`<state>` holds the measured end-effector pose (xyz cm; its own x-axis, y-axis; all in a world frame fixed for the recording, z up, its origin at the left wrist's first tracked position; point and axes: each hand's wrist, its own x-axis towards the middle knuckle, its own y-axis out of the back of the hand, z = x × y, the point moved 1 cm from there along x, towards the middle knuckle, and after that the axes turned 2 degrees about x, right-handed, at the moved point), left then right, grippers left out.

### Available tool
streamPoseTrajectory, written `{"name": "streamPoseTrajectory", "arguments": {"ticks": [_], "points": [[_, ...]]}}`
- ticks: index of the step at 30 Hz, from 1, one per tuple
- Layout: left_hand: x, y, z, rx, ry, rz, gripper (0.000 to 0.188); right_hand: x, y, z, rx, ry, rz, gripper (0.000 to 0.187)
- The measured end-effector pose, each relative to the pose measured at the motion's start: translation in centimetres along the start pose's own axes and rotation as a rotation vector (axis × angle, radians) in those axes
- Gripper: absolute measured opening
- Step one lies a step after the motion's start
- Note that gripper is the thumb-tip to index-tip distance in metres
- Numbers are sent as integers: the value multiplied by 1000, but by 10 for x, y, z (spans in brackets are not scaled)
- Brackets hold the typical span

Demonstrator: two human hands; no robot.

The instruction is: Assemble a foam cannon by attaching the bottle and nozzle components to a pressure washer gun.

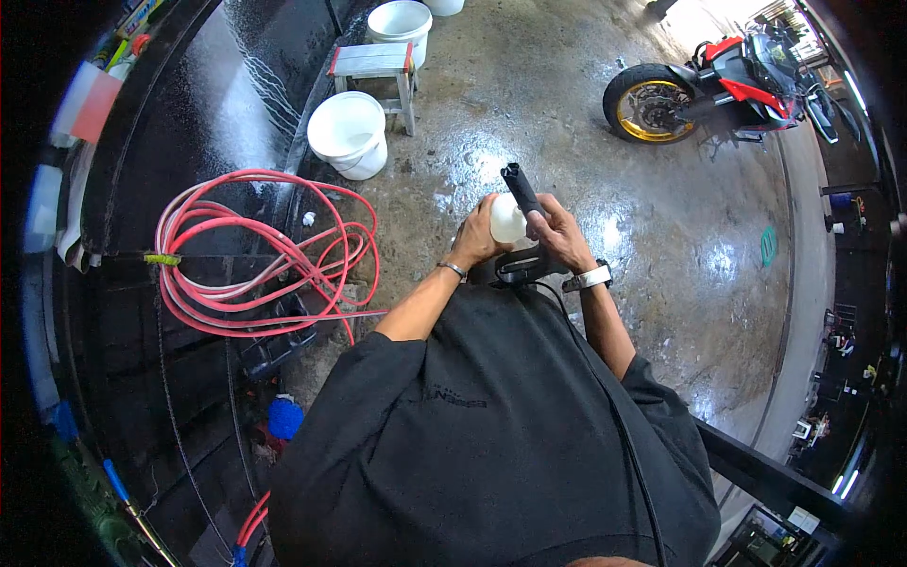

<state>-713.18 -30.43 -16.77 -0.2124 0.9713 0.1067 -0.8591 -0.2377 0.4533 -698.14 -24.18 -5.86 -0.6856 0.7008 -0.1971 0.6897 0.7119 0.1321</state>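
Note:
In front of my chest, my left hand (474, 236) is wrapped round the side of a whitish, translucent bottle (506, 219). My right hand (565, 236) grips a black tube-shaped nozzle (522, 189), its thumb lying along the lower end. The nozzle slants across the top of the bottle, its open tip pointing away from me. Whether the two are joined is hidden by my fingers. Just below my hands sits a black looped part (518, 269), and a thin black cable runs from there down over my shirt.
Coiled red hose (260, 227) hangs at the left. Beyond it are a white bucket (348, 132), a metal step stool (373, 61) and another white bucket (400, 24). A red and black motorcycle (727, 90) stands at the far right on wet concrete floor (529, 85).

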Motion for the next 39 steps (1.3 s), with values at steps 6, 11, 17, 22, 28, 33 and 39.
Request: {"name": "streamPoseTrajectory", "arguments": {"ticks": [6, 11, 17, 22, 28, 33, 39], "points": [[-2, -2, -4, -5, 27, -23, 102, -3, 3, 14, -5, 60, -43, 41], [-5, -4, -1, 37, -111, 52, 103, -11, 5, 24, 71, 102, -22, 44], [-2, -6, -1, -27, 24, -96, 103, -15, 4, 23, 94, 104, 35, 43], [-2, -8, -3, -9, -74, -31, 101, -16, 6, 22, 84, 60, 25, 44], [-3, -10, -6, -11, -31, -63, 95, -16, 12, 17, 14, 34, -51, 49], [-3, -9, -6, 15, -89, -16, 96, -13, 17, 10, -24, 34, -139, 55], [-4, -12, -6, -33, -88, 4, 90, -12, 21, 21, 42, 12, -169, 51]]}}
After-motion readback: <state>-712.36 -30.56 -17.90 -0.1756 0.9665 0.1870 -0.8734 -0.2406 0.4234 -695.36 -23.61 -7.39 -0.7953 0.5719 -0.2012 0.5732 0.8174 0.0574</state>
